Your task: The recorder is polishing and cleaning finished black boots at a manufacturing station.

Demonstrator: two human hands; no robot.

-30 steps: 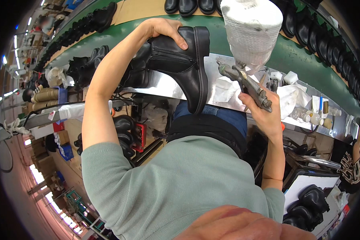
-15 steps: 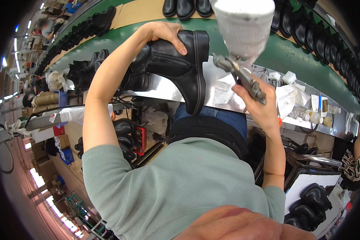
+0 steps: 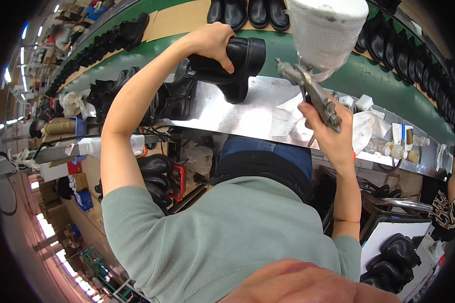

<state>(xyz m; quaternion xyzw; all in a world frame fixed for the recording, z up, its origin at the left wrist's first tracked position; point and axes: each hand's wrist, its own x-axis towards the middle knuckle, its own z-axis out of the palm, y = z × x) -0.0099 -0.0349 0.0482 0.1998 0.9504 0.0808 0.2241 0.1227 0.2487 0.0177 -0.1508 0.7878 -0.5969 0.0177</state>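
Note:
A black ankle boot (image 3: 241, 63) is gripped at its heel end by my left hand (image 3: 213, 43), thumb on the near side and the other fingers hidden behind it. The boot is tilted over the shiny metal ledge, its toe end pointing down toward me. My right hand (image 3: 333, 132) is wrapped round the handle of a metal spray gun (image 3: 313, 91). On top of the gun sits a cup (image 3: 327, 38) covered in white wrap. The gun's nozzle points at the boot's sole side, with a gap between them. Any spray is not visible.
The metal ledge (image 3: 212, 108) runs before me along a green belt (image 3: 187, 25). Black boots (image 3: 227, 14) stand in rows on the far side, and more boots (image 3: 174, 98) crowd the left. White cloth (image 3: 364, 129) and small bottles (image 3: 397, 150) lie right. A person's arm (image 3: 454, 187) shows far right.
My left hand has turned the boot, so its toe no longer reaches over the ledge's near edge and its side shows less. The spray gun has shifted slightly right and toward me.

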